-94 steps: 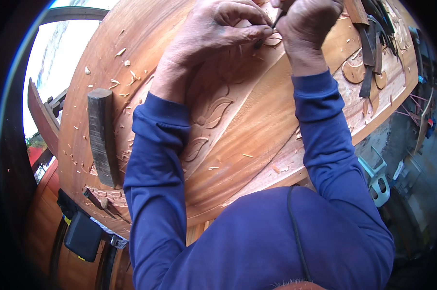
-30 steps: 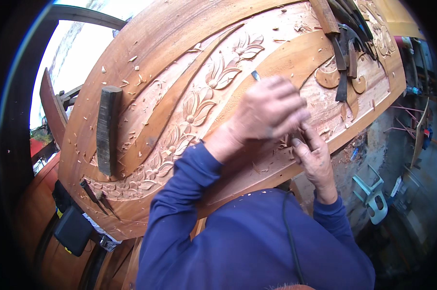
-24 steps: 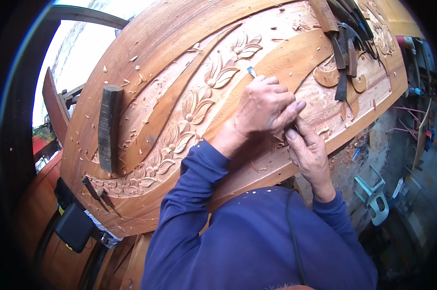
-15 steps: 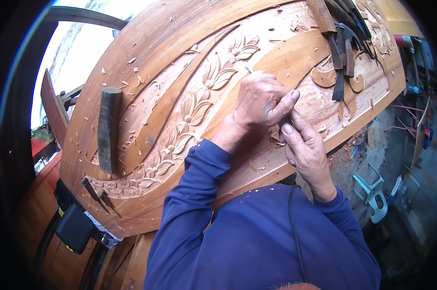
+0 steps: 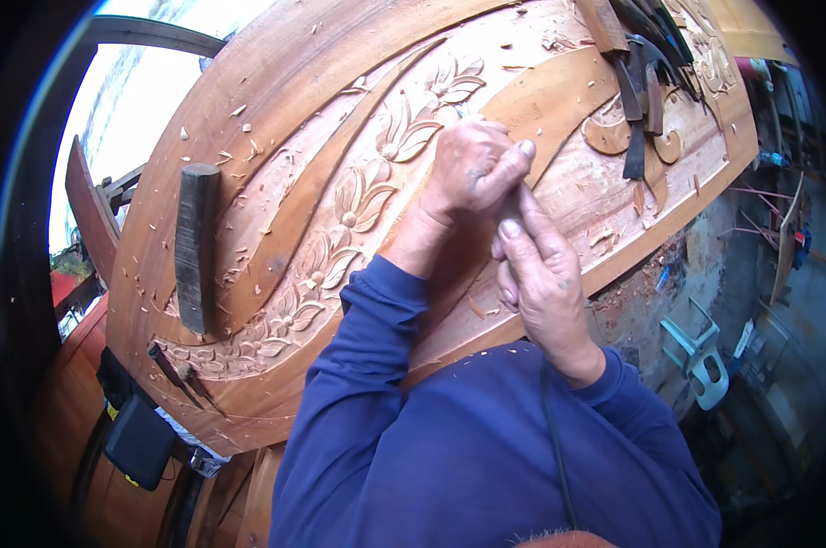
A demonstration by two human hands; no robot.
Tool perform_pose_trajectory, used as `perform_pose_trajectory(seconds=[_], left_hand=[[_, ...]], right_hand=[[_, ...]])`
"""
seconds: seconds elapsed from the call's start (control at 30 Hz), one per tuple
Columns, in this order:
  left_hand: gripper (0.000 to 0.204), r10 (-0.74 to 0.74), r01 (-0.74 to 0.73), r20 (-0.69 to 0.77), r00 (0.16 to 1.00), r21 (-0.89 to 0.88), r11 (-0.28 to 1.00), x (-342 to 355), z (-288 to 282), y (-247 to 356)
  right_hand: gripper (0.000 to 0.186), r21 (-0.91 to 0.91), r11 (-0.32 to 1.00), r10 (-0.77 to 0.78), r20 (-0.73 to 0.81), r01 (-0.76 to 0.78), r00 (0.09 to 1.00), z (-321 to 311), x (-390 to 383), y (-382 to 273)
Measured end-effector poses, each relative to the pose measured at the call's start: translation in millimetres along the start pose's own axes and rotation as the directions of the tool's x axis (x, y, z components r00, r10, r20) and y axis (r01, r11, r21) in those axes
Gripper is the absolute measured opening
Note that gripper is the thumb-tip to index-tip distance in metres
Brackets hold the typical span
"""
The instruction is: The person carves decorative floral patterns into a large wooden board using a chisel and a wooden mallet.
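Note:
My left hand (image 5: pixel 475 172) is closed in a fist round a slim carving chisel (image 5: pixel 510 210), whose shaft it mostly hides. Just behind it, my right hand (image 5: pixel 542 265) grips the tool's rear end between thumb and fingers. Beyond my left knuckles the tip shows faintly, close to a carved flower (image 5: pixel 407 132); whether it touches the wood I cannot tell. Beneath both hands lies a large wooden panel (image 5: pixel 541 96) with a band of leaves and flowers in relief, strewn with shavings.
A dark wooden block (image 5: pixel 196 251) rests on the panel's left side, with two small chisels (image 5: pixel 177 373) nearer its lower edge. Several chisels and a hammer lie piled (image 5: pixel 646 82) at the upper right. A pale blue plastic stool (image 5: pixel 700 356) stands on the floor at right.
Both hands have moved left and slightly away from me with the chisel, bringing its tip nearer the carved flowers. The whole view has shifted a little. Both grips stay closed.

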State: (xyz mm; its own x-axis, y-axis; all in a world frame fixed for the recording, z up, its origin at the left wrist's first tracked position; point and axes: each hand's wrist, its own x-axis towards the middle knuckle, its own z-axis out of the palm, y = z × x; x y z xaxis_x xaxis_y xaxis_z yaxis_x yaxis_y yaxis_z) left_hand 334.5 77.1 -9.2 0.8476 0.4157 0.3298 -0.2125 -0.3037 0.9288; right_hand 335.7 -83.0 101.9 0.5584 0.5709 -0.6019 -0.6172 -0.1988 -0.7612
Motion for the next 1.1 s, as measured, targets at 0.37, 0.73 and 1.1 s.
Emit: perform_pose_trajectory(seconds=[0.37,0.73,1.1], left_hand=[[0.037,0.195,-0.139,-0.138,0.971,0.337,0.931,-16,28,32],[0.049,-0.061,0.122,-0.298,0.953,0.192,0.974,-3,44,19],[0.044,-0.026,0.112,-0.372,0.928,0.212,0.971,1,44,15]], right_hand=[[0.047,-0.438,0.851,-0.154,0.321,0.291,0.934,-88,12,-17],[0.045,-0.429,0.903,0.095,0.258,0.026,0.961,-80,36,-50],[0.045,-0.450,0.891,0.073,0.268,0.058,0.960,-68,39,-60]])
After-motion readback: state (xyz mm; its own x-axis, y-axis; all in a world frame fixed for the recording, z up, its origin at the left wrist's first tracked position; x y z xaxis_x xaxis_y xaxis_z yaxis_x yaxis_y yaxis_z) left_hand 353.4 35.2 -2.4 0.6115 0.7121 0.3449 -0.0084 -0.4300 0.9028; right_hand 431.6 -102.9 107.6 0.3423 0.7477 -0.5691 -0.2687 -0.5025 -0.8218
